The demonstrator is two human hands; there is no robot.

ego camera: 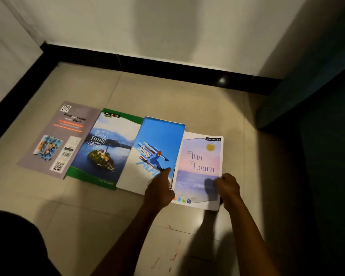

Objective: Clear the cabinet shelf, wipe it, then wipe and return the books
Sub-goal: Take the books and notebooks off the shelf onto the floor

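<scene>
Pastel notebook (199, 168) flat on floor; right hand (226, 188) pinches its right edge; left hand (159, 191) curled at left edge, grip unclear.

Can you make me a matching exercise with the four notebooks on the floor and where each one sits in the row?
Column one:
1. grey notebook
2. lake notebook
3. skier notebook
4. Classmate notebook

Column two:
A. far right, right hand on its edge
B. far left
C. second from left
D. third from left, left hand on it

Pairs: 1-B, 2-C, 3-D, 4-A
</scene>
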